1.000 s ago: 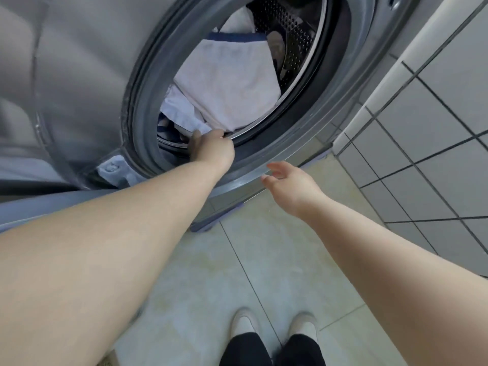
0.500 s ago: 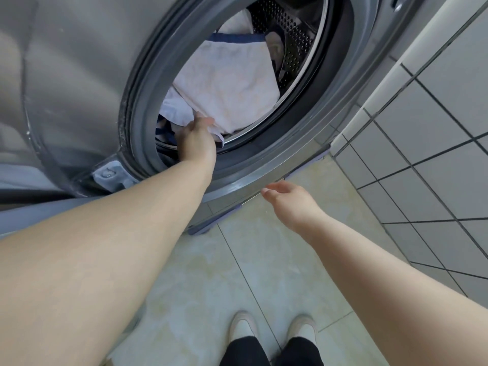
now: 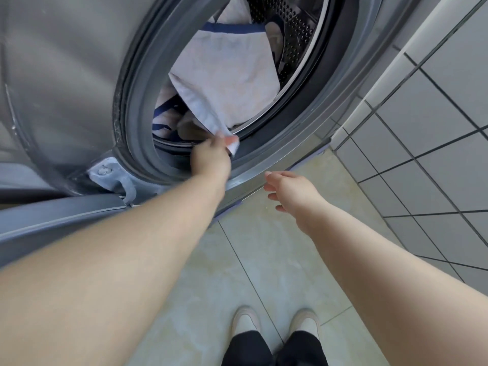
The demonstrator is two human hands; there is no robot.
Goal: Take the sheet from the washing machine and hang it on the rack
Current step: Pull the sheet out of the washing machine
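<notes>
**Sheet corner at the washer's mouth**

Pale green floor tiles (image 3: 264, 260) run under me, with a grey tiled wall (image 3: 435, 141) on the right. At the far left stands the grey washing machine (image 3: 66, 75), its round opening ringed by a dark rubber seal (image 3: 132, 143), and the edge of its open door (image 3: 52, 215) is cut off at the frame's left side.

My left hand (image 3: 211, 159) reaches to the lower lip of the opening and pinches one corner of the sheet (image 3: 229, 83). That sheet is pale, almost white, with a navy band along its top edge. It lies mostly inside the perforated drum (image 3: 295, 40), sloping down to the corner I hold just over the seal. More pale cloth with navy trim is bunched beneath it, and I cannot tell whether that is the same sheet or another piece. My fingers are hidden behind the back of my hand.

My right hand (image 3: 290, 188) hangs loosely curled near the machine's lower rim, holding nothing.

Two hands, two light shoes (image 3: 247, 320) below black trouser legs, one sheet I can count for certain.
</notes>
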